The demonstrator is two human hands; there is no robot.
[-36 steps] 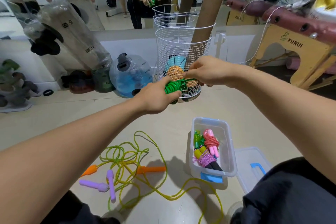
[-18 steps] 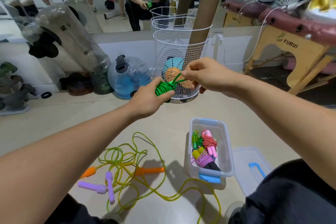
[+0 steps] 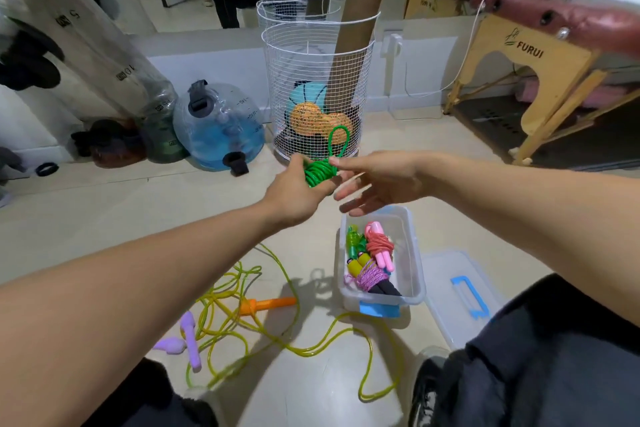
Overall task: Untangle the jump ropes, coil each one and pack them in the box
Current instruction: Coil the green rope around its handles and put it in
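Note:
My left hand (image 3: pixel 298 191) grips a coiled green jump rope (image 3: pixel 319 174) out in front of me, above the floor. A loop of that rope (image 3: pixel 337 142) sticks up from the bundle. My right hand (image 3: pixel 377 182) is beside it with fingers spread, one fingertip touching the coil at the loop's base. Below stands the clear plastic box (image 3: pixel 417 256), holding a coiled pink rope (image 3: pixel 379 246), a purple rope (image 3: pixel 367 272) and green handles (image 3: pixel 353 239). A loose yellow-green rope (image 3: pixel 242 317) with an orange handle (image 3: pixel 268 305) lies tangled on the floor beside purple handles (image 3: pixel 188 340).
The box lid (image 3: pixel 460 291) lies on the floor right of the box. A white wire basket (image 3: pixel 315 80) with balls stands ahead, a blue water bag (image 3: pixel 221 128) to its left, and a wooden massage table (image 3: pixel 530 73) at right. My knees frame the bottom.
Both hands have come lower and nearer the box with the green coil. My right hand has opened its fingers from the pinch on the rope, and a loop now stands above the coil.

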